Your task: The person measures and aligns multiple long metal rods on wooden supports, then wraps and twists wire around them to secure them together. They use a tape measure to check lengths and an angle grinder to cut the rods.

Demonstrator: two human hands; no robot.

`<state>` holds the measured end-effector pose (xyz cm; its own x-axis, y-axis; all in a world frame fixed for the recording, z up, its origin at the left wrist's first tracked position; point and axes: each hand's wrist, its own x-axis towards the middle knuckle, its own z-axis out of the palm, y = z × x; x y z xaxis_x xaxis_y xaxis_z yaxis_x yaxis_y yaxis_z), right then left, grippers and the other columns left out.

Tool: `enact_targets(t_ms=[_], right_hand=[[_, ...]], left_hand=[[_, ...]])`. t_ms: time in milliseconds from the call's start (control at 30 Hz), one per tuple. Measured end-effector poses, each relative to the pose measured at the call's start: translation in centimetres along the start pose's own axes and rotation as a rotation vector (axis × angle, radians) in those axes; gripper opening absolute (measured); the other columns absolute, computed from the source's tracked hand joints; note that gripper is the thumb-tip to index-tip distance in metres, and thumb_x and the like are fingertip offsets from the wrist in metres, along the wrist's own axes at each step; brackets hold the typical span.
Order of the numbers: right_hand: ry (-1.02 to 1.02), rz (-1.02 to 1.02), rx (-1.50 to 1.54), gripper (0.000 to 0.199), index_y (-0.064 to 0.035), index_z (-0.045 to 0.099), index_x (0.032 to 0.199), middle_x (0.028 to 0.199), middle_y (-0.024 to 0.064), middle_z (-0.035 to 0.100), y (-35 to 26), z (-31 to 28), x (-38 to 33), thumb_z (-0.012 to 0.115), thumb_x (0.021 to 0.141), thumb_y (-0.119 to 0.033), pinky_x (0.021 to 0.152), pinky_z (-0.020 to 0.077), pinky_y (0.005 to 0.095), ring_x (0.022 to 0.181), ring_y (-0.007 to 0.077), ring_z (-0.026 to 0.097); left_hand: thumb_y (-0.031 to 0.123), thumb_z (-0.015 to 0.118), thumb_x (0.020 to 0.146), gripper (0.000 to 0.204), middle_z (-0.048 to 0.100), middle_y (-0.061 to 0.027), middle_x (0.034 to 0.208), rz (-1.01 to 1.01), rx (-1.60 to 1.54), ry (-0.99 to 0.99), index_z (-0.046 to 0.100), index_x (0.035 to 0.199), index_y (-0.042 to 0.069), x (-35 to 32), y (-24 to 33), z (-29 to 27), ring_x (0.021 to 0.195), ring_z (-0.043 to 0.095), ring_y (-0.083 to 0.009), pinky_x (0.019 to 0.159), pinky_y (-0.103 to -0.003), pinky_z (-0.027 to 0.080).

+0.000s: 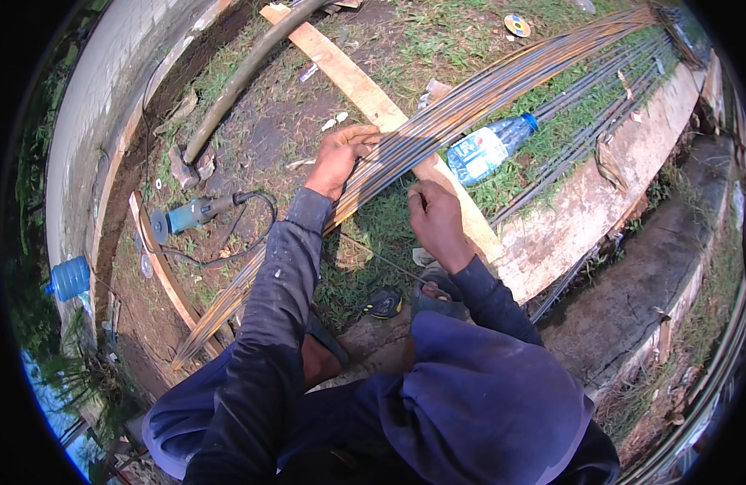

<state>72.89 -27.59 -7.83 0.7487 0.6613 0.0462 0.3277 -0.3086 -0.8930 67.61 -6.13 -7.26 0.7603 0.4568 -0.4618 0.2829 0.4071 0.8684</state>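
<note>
Left hand (336, 164) touches the rods (450, 120), right hand (439, 222) just beside.

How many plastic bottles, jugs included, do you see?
2: a blue-capped bottle lying just right of the rebar bundle, and a large blue water jug at the far left. More may be hidden.

Sunlight falls on grass (438, 42) and bare soil (260, 113).

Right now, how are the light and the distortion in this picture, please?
Head view: strong sunlight brightens the left hand, while the right hand looks darker, mostly shaded; head view: the rod bundle bows, probably partly from the fisheye lens, and black fills the corners.
</note>
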Motion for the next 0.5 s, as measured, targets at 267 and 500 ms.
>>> enact_targets(t_ms=[267,500], right_hand=[[0.088,-0.233,-0.169,0.009,-0.0017,0.062,0.101,0.088,0.0182,0.064,0.5,0.3,1.2,0.063,0.092,-0.004,0.068,0.0504,0.0459,0.081,0.0390,0.063],[-0.100,-0.445,-0.182,0.013,-0.0042,0.065,0.100,0.091,0.0122,0.064,0.8,-2.9,4.4,0.070,0.088,-0.005,0.073,0.0513,0.0426,0.087,0.0357,0.063]], left_hand=[[0.002,0.071,0.081,0.055,0.070,-0.0104,0.121,0.185,0.490,-0.122,0.059,0.134,0.000,-2.5,1.0,1.2,0.106,0.068,-0.0187,0.096,-0.031,0.052],[0.004,0.074,0.083,0.057,0.069,-0.0089,0.117,0.280,0.574,-0.150,0.053,0.135,0.004,-2.0,-0.2,0.3,0.108,0.065,-0.0186,0.097,-0.034,0.051]])
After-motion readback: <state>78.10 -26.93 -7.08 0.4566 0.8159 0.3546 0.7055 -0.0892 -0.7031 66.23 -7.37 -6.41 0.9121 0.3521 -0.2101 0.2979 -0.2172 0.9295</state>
